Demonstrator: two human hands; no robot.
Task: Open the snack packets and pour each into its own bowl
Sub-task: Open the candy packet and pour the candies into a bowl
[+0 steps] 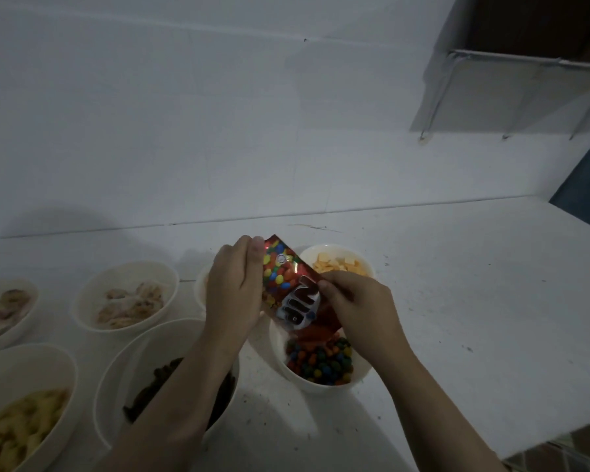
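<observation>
Both hands are tipping the glossy red foil candy packet [292,287] directly above the round white bowl of coloured candies [321,367]: left hand [234,287] pinching its upper edge, right hand [358,306] gripping its lower side. Keeping the mouth centred over that bowl should stop spills onto the white bench [457,318].

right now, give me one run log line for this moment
step: pouring | left hand: grips red foil candy packet | right hand: pinches packet | packet mouth over white bowl of coloured candies | six bowls hold snacks
</observation>
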